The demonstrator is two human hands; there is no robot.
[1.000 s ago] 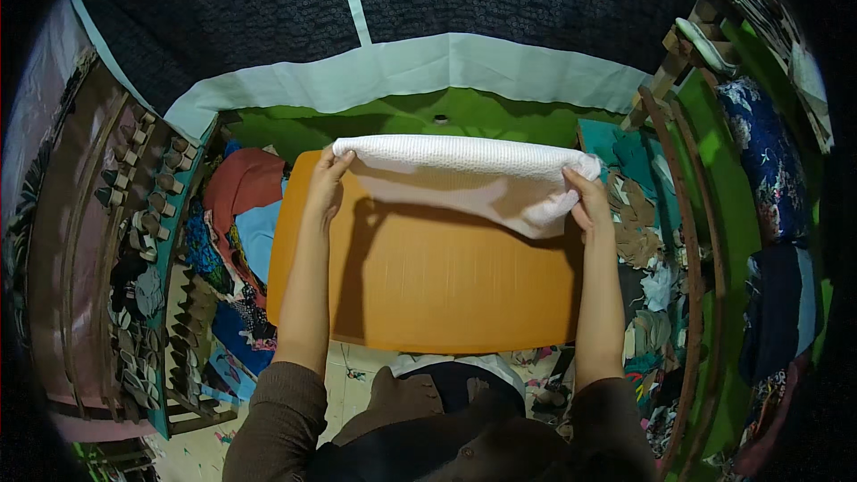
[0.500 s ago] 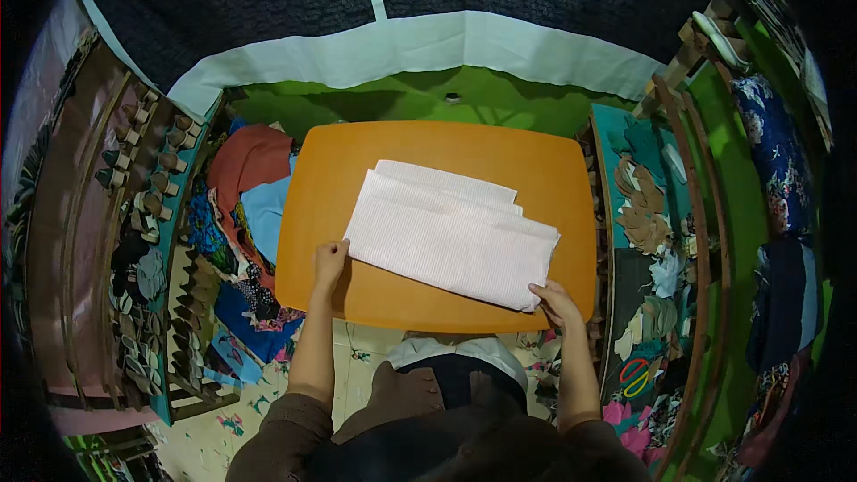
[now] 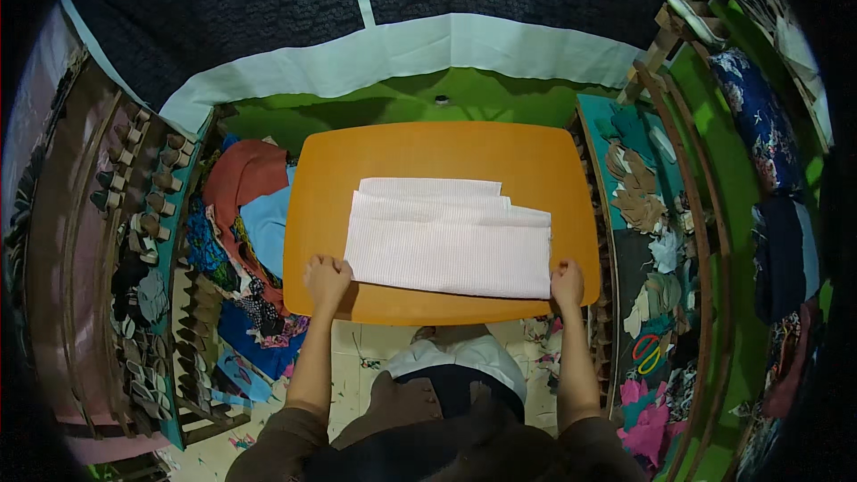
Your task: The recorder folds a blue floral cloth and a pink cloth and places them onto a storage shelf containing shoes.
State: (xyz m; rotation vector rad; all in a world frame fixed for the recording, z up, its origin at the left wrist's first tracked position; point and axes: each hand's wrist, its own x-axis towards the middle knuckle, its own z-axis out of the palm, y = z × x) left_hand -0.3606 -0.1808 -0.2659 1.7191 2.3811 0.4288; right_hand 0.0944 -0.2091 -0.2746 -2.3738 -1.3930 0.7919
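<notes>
A pale pink, finely striped cloth (image 3: pixel 451 250) lies folded in layers on the orange table (image 3: pixel 437 150). Its long near edge runs almost level with the table's front edge, and its far layers are stepped back on the left. My left hand (image 3: pixel 328 281) is closed at the cloth's near left corner, fingers curled in on its edge. At the near right corner, my right hand (image 3: pixel 567 284) pinches the cloth's edge with bent fingers.
Heaped coloured fabrics (image 3: pixel 245 178) crowd the table's left side. Wooden racks of shoes (image 3: pixel 161 183) stand further left. On the right, a shelf carries fabric scraps (image 3: pixel 636 192) and red-and-yellow-handled scissors (image 3: pixel 647 354). A green wall (image 3: pixel 375 100) rises behind the table.
The cloth has turned from a slant to nearly square with the table. My left hand has come nearer with its corner, while my right hand has moved slightly away and right.
</notes>
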